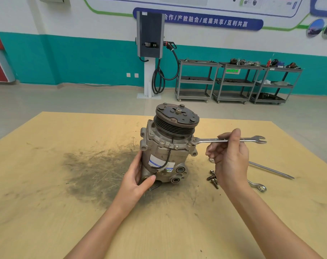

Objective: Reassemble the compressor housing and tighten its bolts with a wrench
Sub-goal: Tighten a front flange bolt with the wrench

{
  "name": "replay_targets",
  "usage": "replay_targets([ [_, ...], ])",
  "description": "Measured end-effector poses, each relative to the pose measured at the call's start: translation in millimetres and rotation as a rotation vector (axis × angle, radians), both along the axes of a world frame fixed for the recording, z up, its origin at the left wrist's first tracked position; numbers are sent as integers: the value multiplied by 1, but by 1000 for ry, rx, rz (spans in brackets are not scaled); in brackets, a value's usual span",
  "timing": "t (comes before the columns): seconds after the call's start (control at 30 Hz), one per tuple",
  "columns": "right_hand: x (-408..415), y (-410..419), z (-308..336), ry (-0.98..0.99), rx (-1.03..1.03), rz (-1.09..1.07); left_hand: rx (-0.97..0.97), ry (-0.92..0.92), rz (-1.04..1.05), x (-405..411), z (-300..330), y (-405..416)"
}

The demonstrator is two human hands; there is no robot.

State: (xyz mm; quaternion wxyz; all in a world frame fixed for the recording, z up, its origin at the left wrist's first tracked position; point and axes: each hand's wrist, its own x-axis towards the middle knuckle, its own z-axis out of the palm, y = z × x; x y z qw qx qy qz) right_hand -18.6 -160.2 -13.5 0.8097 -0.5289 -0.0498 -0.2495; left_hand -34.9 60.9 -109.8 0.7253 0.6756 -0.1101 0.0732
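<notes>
Grey cast-metal compressor housing (165, 156) stands upright on the tan wooden table (46, 184), black ribbed pulley and clutch plate (176, 119) on top, near the far middle of the board beside a dark oily smear (95, 171).

Left hand (138, 177) grips the lower left flank of the housing, thumb across the front near the base, fingers wrapped round the side; it steadies the body.

Right hand (229, 156) pinches the shank of a silver double open-ended wrench (228, 140) between thumb and fingers, other fingers loosely curled. The wrench lies roughly level, its left end seated at a flange bolt (190, 144) on the right corner of the housing, its free end pointing right.

Judgement: the step in hand is tightening; the housing halves look mated and at least 1 bolt is in place. The grip is light and near mid-shank, so this reads as running the bolt down, not final torque.

Loose dark bolts (213, 179) lie on the table just right of the housing, about 3, exact count unclear. A second silver ring wrench (258, 186) and a long thin metal rod (271, 170) lie further right, partly hidden by the right hand.

Next move calls for: a swing of the wrench about the bolt with the left hand resisting rotation, then reseating. Remaining bolts need fitting.
</notes>
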Motion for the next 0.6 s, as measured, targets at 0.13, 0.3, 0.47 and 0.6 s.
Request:
replay_targets([
  [0.13, 13, -6, -1, 92, 24, 152, 5, 2, 0, 0, 0, 0],
  [0.3, 29, -9, 3, 161, 35, 217, 13, 1, 4, 0, 0, 0],
  [0.47, 36, -10, 4, 220, 49, 303, 8, -1, -8, 1, -1, 1],
  [0.6, 23, -5, -6, 101, 71, 232, 2, -9, -12, 0, 1, 0],
])
